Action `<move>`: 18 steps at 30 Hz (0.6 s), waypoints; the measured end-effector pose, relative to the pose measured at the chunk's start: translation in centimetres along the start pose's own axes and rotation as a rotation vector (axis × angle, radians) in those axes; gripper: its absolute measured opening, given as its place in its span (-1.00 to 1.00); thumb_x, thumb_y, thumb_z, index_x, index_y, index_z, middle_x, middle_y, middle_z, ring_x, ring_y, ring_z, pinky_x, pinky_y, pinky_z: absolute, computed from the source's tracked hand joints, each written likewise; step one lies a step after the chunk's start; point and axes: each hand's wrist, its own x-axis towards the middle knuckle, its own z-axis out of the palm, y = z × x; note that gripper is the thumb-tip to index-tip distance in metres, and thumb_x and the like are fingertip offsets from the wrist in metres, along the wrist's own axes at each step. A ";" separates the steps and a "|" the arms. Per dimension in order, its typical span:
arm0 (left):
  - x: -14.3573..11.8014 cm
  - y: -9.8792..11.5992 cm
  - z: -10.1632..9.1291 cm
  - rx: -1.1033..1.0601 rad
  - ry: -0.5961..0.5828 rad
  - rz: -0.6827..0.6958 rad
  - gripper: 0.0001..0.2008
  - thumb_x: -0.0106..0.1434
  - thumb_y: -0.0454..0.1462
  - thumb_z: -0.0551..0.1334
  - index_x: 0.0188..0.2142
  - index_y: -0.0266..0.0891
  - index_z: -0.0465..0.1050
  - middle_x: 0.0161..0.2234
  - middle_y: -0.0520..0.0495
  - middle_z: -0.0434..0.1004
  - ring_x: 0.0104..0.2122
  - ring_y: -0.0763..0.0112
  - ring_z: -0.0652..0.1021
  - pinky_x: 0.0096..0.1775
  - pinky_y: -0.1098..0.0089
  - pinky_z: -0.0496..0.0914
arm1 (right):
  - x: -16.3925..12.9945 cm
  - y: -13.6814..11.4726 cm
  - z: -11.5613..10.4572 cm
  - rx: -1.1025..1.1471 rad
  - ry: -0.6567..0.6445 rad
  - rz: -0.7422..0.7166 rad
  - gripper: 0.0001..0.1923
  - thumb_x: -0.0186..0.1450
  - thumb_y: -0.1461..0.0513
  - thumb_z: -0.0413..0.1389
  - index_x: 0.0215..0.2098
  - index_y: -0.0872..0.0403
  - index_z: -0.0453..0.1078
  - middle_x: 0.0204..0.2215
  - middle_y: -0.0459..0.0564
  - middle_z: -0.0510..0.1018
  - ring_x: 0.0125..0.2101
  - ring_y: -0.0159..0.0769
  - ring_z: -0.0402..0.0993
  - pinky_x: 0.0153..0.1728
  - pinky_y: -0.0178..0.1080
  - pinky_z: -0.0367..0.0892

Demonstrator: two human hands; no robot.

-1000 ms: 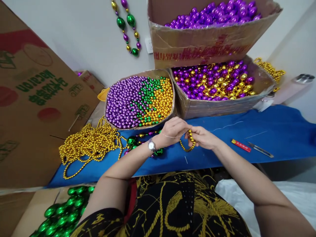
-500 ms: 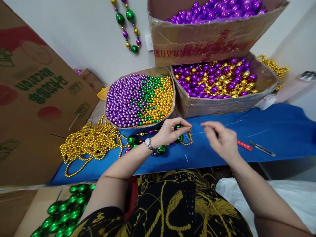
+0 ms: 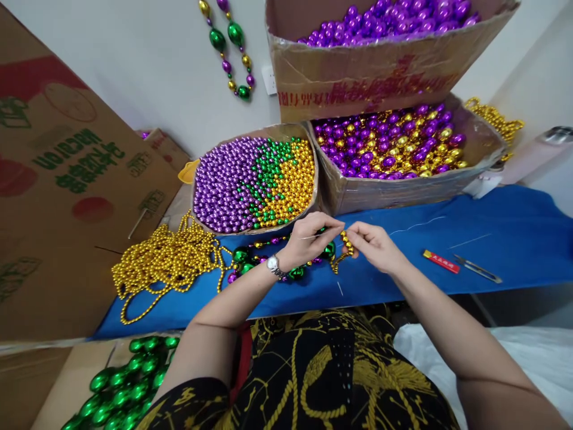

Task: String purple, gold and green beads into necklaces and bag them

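My left hand [image 3: 308,240], with a watch on its wrist, is closed in a pinch; a thin pale thread [image 3: 310,237] runs across its fingers. My right hand [image 3: 375,246] is closed too, its thumb and finger on a short strand of gold beads [image 3: 344,257] hanging just below the left fingertips. Both sets of fingertips almost meet. Behind and below the left wrist, a necklace of big green beads [image 3: 240,255] with small purple and gold ones lies on the blue cloth [image 3: 385,280], partly hidden by the hand.
Boxes of small purple, green and gold beads [image 3: 228,185] and of larger purple and gold beads [image 3: 389,143] stand behind. Gold strands [image 3: 165,263] pile up at left. A red packet [image 3: 441,261] and thread snips [image 3: 478,269] lie at right. Large green beads [image 3: 120,379] sit low left.
My right hand has moved left and in to the gold strand at the left fingertips. The left hand stays nearly in place, still pinched. The view has shifted slightly.
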 end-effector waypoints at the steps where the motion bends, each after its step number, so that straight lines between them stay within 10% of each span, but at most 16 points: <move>1: -0.1 0.0 -0.2 0.026 0.001 -0.020 -0.87 0.32 -0.22 0.20 -0.28 -0.17 0.52 -0.30 -0.09 0.60 -0.28 0.38 0.54 -0.16 0.31 0.38 | -0.2 -0.2 -0.2 -0.043 0.055 -0.013 -0.59 0.29 -0.09 0.11 -0.39 0.10 0.34 -0.52 -0.08 0.54 -0.60 -0.49 0.36 -0.55 -0.38 0.29; 6: -1.9 -1.0 -1.1 0.112 0.085 -0.231 -0.79 0.30 -0.16 0.19 -0.43 -0.20 0.42 -0.41 -0.04 0.48 -0.30 0.34 0.42 -0.12 0.26 0.29 | -1.3 0.8 -0.6 -0.115 0.172 0.042 -0.56 0.27 -0.11 0.11 -0.35 0.11 0.39 -0.52 -0.06 0.54 -0.59 -0.45 0.40 -0.53 -0.36 0.32; 11: -3.5 -1.3 -1.1 -0.515 0.062 -0.649 -0.73 0.26 -0.11 0.21 -0.46 -0.24 0.35 -0.42 -0.03 0.46 -0.48 0.48 0.35 -0.39 0.41 0.27 | -2.1 4.0 0.3 0.017 0.164 0.169 -0.55 0.24 -0.12 0.14 -0.38 0.11 0.40 -0.58 -0.10 0.48 -0.63 -0.48 0.31 -0.58 -0.36 0.24; 18: -2.5 -0.6 0.0 -0.919 0.187 -0.650 -0.70 0.17 -0.08 0.30 -0.46 -0.21 0.29 -0.35 -0.06 0.55 -0.28 0.40 0.54 -0.20 0.33 0.42 | -2.2 4.5 -0.1 0.303 0.306 0.154 -0.66 0.26 -0.06 0.08 -0.40 0.02 0.24 -0.21 -0.02 0.53 -0.62 -0.51 0.11 -0.61 -0.35 0.06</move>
